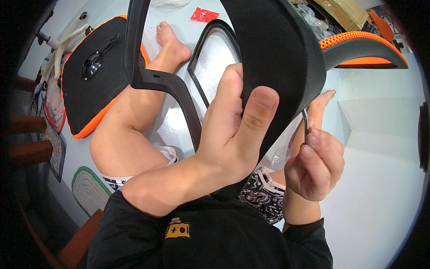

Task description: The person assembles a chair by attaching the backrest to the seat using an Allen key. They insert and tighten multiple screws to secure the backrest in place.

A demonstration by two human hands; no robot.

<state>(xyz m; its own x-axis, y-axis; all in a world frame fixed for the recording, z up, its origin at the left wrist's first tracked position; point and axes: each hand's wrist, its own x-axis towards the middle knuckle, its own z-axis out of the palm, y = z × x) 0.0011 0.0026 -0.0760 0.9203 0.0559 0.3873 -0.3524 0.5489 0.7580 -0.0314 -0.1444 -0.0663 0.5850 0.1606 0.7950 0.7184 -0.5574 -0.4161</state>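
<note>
A large black chair part (pixel 282 49) with a smooth padded face stands in front of me, and a black loop-shaped armrest (pixel 179 96) is beside it on the left. My left hand (pixel 237 125) is wrapped round the edge of the black part, its thumb lying on the near face. At the part's lower right edge, my right hand (pixel 316 166) pinches a thin black hex key (pixel 306 123) between thumb and fingers. The key's upper end reaches the edge of the part; whether it sits in a screw is hidden. An orange mesh headrest (pixel 365 47) sticks out on the right.
An orange-edged seat cushion (pixel 98 98) lies at left, with a black round fitting (pixel 92 66) on it. Another black armrest loop (pixel 192 67) is on the floor between my legs. Farther off are a red packet (pixel 205 15), a cardboard box (pixel 342 13) and a white chair base (pixel 62 49).
</note>
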